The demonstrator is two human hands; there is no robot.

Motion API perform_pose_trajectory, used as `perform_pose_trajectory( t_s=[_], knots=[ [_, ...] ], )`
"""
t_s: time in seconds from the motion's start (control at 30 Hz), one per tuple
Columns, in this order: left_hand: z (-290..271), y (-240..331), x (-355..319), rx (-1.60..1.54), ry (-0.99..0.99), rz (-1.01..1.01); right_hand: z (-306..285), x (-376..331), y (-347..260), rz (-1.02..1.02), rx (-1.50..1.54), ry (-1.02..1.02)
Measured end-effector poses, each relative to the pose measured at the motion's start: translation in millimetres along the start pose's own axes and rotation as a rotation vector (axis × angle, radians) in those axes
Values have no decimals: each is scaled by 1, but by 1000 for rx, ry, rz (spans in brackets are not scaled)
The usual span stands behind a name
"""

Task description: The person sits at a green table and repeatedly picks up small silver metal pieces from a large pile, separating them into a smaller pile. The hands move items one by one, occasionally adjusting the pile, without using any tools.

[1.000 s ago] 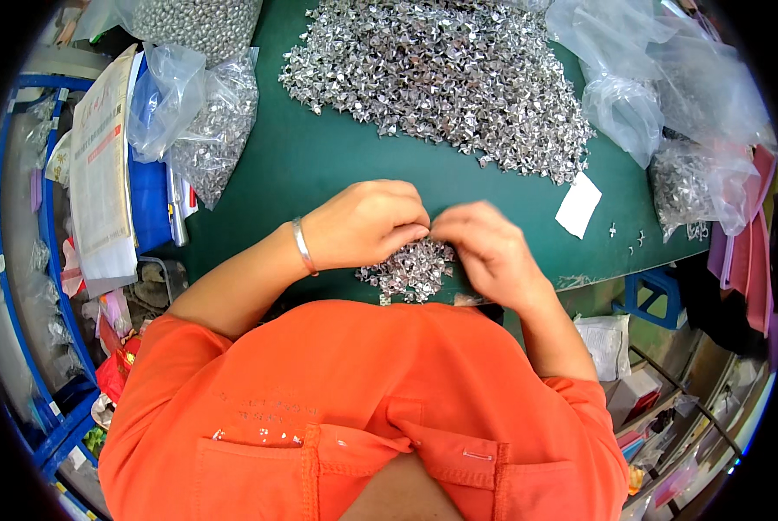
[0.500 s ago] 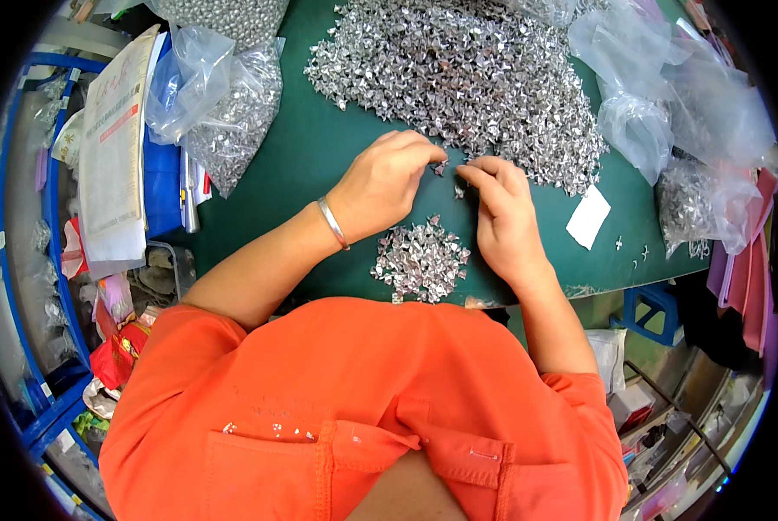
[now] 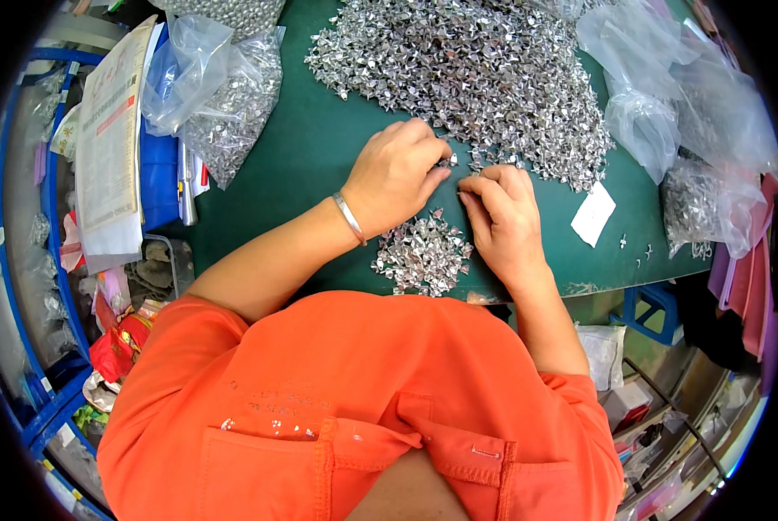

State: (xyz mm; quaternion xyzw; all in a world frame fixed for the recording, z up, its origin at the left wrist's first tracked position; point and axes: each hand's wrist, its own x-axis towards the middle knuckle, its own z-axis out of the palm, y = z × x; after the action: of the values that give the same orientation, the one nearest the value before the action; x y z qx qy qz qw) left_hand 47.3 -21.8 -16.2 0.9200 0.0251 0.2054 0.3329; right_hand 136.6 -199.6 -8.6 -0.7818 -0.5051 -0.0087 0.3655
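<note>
A large heap of small silvery pronged metal pieces covers the far part of the green table. My left hand is at its near edge, thumb and forefinger bent toward each other, with one small metal piece at the fingertips. Just to the right, my right hand has thumb and forefinger pinched together; whatever is between them is too small or hidden to make out. Nearer my body, between the forearms, lies a smaller pile of similar pieces.
Clear bags of metal pieces stand at the left and right. A white paper scrap and several loose bits lie right of my right hand. Printed papers rest at far left. A blue stool stands below the table edge.
My left hand has shifted slightly right, and a bright piece now shows at its fingertips instead of a darker one. The piece that hung by my right fingertips no longer shows.
</note>
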Motion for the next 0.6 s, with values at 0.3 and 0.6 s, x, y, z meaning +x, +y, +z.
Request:
perform_pose_trajectory(
  t_s=[0.3,0.6],
  knots=[
    [-9,0,-10,-101,-59,88,-14,-2,7,19,102,31],
    [-30,-3,-13,-181,-20,-155,-4,5,6,36,-4,27]
  ],
)
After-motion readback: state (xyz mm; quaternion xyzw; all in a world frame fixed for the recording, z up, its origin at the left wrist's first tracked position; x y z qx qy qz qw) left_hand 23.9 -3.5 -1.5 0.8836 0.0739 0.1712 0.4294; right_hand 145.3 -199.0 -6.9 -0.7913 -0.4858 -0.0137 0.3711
